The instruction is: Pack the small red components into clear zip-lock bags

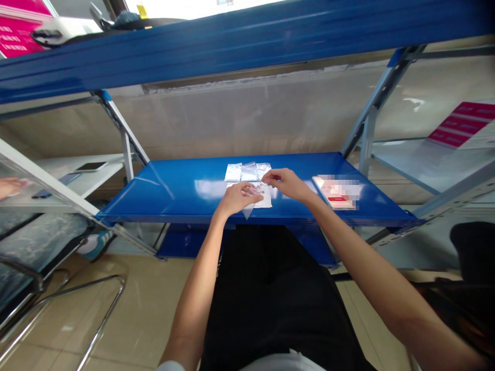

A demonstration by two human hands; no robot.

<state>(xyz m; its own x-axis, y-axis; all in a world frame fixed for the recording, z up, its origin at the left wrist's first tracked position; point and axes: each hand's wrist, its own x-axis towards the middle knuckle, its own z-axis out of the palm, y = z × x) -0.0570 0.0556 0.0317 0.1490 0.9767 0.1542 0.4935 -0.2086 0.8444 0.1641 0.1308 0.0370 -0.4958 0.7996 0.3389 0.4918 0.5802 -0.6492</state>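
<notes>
My left hand [236, 197] is closed in a pinch on a small clear plastic bag [260, 198] that lies on the blue shelf [174, 190]. Tiny reddish pieces show inside the bag. My right hand [285, 183] pinches the same bag's upper edge from the right. Just behind the hands, three small clear bags [247, 171] lie side by side in a row on the shelf.
A red and white booklet or card [335, 193] lies on the shelf's right part. A phone [91, 166] rests on a white shelf at left, where another person's hand [10, 186] shows. A metal chair frame [77, 299] stands at lower left.
</notes>
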